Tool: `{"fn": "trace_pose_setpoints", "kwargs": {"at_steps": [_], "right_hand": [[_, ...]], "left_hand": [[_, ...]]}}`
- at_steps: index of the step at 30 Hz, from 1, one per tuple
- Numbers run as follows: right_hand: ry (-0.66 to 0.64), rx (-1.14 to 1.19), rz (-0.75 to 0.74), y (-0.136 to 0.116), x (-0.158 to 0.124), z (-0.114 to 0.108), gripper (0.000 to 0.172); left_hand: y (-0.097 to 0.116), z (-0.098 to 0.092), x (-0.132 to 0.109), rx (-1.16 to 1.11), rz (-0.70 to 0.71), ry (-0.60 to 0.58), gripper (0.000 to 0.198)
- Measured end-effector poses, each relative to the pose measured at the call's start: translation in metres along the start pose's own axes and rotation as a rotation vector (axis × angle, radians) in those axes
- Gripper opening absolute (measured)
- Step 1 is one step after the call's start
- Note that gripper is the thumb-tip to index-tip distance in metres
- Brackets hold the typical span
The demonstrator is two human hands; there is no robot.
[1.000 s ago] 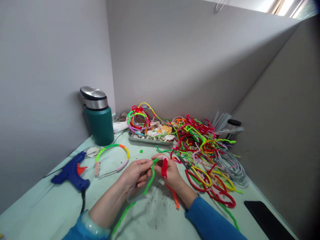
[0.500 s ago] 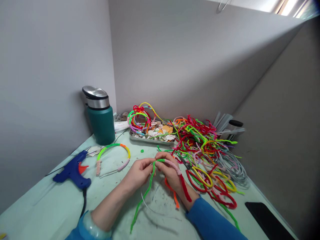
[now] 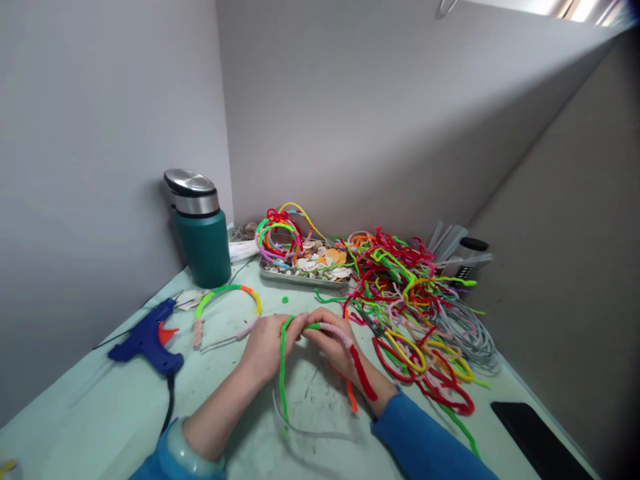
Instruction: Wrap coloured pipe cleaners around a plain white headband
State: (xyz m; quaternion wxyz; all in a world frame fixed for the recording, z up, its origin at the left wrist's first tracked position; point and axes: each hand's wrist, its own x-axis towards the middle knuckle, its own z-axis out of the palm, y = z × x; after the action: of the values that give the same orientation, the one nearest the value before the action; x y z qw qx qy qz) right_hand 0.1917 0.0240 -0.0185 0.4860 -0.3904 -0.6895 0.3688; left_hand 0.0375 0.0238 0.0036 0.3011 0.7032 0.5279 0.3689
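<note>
My left hand [image 3: 267,343] is closed, pinching a green pipe cleaner [image 3: 283,373] whose loose tail hangs over the fingers toward the table. Close beside it, my right hand [image 3: 336,343] grips a wire wrapped in green, pink and red pipe cleaner [image 3: 361,372]; its red end lies over the wrist. Below the hands a bare grey wire [image 3: 320,435] curves out, and an orange pipe cleaner end [image 3: 352,398] shows under the right hand. To the left lies a partly wrapped wire hoop [image 3: 254,298] in several colours, with bare wire at one end.
A blue glue gun [image 3: 150,340] and a green bottle [image 3: 204,247] stand left. Behind is a metal tray [image 3: 305,279] of buttons holding coloured rings. At right are a pipe cleaner heap [image 3: 395,267], scissors [image 3: 405,353], a grey wire coil [image 3: 475,340] and a black phone-like slab [image 3: 535,437].
My left hand has shifted slightly left and turned over. The green tail has swung up over its fingers and hangs more upright. The right hand keeps its grip.
</note>
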Motion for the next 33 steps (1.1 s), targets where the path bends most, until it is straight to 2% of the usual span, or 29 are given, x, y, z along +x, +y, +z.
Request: {"fn": "trace_pose_setpoints", "kwargs": {"at_steps": [4, 7, 9, 15, 18, 21, 24, 28, 30, 33], "right_hand": [[0.007, -0.034, 0.011, 0.000, 0.000, 0.000, 0.008], [-0.016, -0.038, -0.004, -0.001, 0.001, -0.002, 0.010], [-0.038, -0.043, -0.014, -0.003, 0.001, -0.003, 0.012], [-0.135, -0.020, -0.046, 0.000, 0.000, -0.001, 0.011], [-0.120, 0.022, 0.011, 0.001, 0.000, 0.000, 0.011], [-0.033, 0.059, 0.075, 0.000, 0.000, -0.001, 0.011], [0.039, 0.079, 0.101, -0.001, 0.002, -0.001, 0.011], [0.092, 0.036, 0.085, 0.002, 0.002, -0.001, 0.011], [0.099, 0.034, 0.079, 0.004, 0.002, -0.001, 0.016], [0.028, 0.103, 0.086, 0.005, 0.002, -0.004, 0.022]], "left_hand": [[0.000, 0.000, 0.000, 0.041, -0.008, 0.073, 0.047], [0.000, 0.002, 0.001, -0.018, -0.047, 0.054, 0.048], [-0.001, 0.002, 0.002, -0.043, -0.087, 0.048, 0.048], [-0.008, 0.002, 0.007, -0.063, -0.129, 0.148, 0.049], [-0.011, 0.004, 0.010, -0.186, -0.224, 0.083, 0.051], [-0.011, 0.006, 0.011, -0.423, -0.341, -0.111, 0.047], [-0.009, 0.007, 0.008, -0.573, -0.346, -0.261, 0.037], [-0.008, 0.006, 0.006, -0.581, -0.307, -0.273, 0.032], [-0.008, 0.005, 0.006, -0.579, -0.324, -0.260, 0.035], [-0.006, 0.003, 0.007, -0.599, -0.396, -0.259, 0.035]]}}
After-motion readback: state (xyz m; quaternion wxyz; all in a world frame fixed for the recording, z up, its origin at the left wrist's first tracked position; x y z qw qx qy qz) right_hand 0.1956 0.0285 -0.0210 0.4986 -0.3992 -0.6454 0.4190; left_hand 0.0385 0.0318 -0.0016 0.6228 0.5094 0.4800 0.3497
